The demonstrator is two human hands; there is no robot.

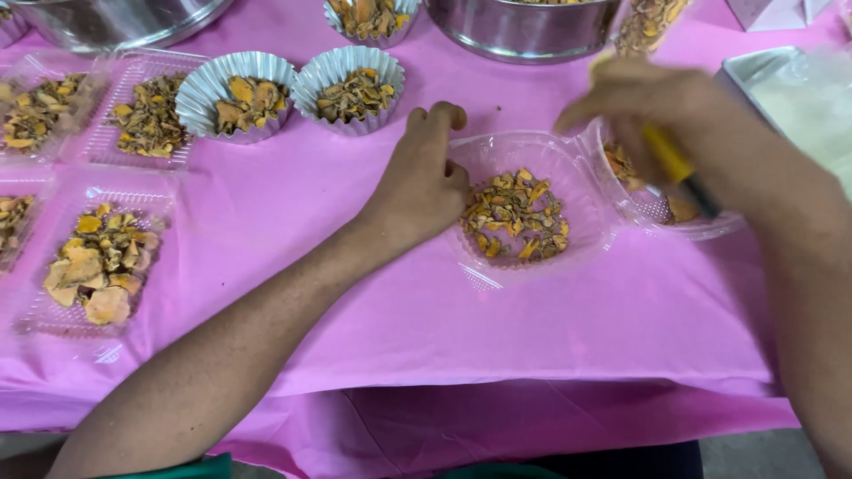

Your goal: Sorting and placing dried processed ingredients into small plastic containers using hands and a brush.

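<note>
A clear round plastic container [493,156] lies open on the pink tablecloth, holding dried yellow-orange chips [517,214]. My left hand [423,173] rests at its left rim, fingers curled against the edge. Its hinged lid half [710,227] lies to the right with a few chips in it. Above that half hovers my right hand [658,108], blurred, closed around a yellow and black tool [679,168] that points down toward the lid half.
Two foil cups [209,82] [306,78] of chips stand at the back centre. Clear rectangular trays [133,64] [31,310] with chips lie at the left. Steel bowls [524,35] [115,22] stand along the back. A metal tray [754,66] sits at the right.
</note>
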